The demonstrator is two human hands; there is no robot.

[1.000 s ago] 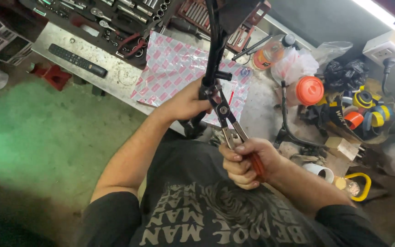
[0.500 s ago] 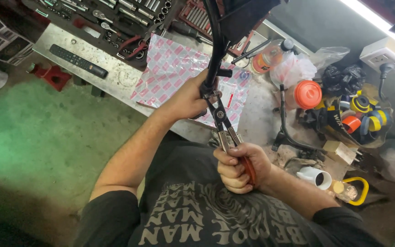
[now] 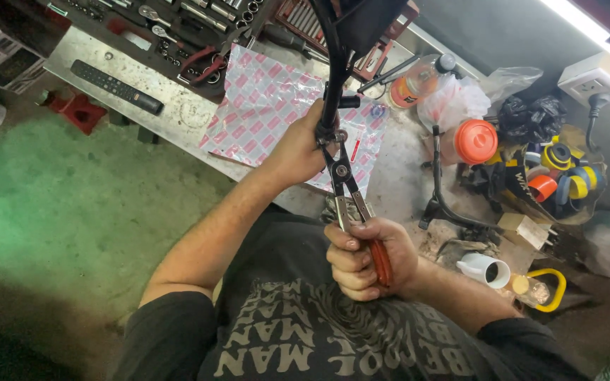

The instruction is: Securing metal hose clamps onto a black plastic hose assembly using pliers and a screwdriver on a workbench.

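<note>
My right hand is closed around the red handles of a pair of pliers, held in front of my chest. The plier jaws meet a black hose-like part that hangs down from a dark piece at the top of the view. My left hand grips that black part just above the jaws, steadying it. Both hands are over the near edge of a metal workbench.
On the bench lie a pink patterned plastic bag, a black remote control, a socket and tool tray, an orange-lidded jar, rolls of tape, a bent black bracket and a white cup. A green floor is to the left.
Both hands and the pliers have shifted slightly up and left in view. The grip on the pliers and the black part is unchanged.
</note>
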